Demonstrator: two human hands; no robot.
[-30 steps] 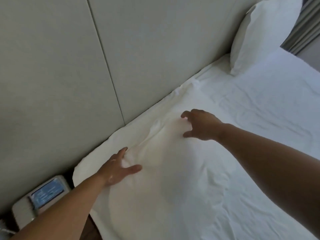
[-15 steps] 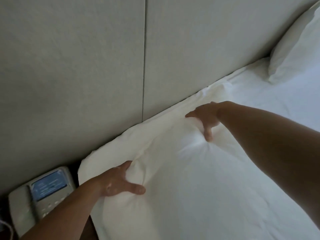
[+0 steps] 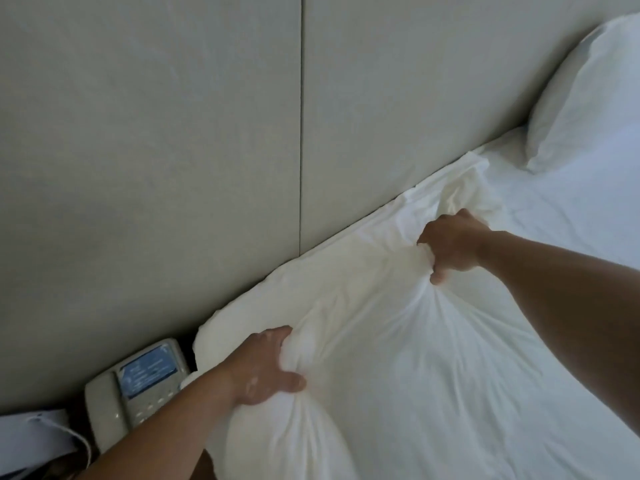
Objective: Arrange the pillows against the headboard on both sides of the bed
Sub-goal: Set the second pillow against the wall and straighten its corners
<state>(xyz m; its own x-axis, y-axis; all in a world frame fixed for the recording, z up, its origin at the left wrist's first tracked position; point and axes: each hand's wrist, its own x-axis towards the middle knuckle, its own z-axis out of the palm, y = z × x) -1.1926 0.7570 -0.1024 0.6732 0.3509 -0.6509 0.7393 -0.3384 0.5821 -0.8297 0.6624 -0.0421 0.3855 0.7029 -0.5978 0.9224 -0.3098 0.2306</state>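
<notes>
A white pillow [image 3: 374, 341] lies flat on the bed at the near side, its far edge close to the grey padded headboard [image 3: 207, 133]. My left hand [image 3: 266, 368] grips a bunch of its fabric at the near left. My right hand [image 3: 450, 244] clutches a fold of the same pillow toward its far right end, and the cloth puckers around both fists. A second white pillow [image 3: 588, 98] leans upright against the headboard at the far right of the bed.
A white sheet [image 3: 571, 209] covers the mattress. Left of the bed, a grey desk phone [image 3: 135, 386] with a blue screen sits low against the headboard. A white cloth or paper item [image 3: 31, 441] lies at the bottom left.
Both hands went from resting open on the pillow to closing on its fabric, bunching it. The view shifted left and closer, so the far pillow sits nearer the right edge.
</notes>
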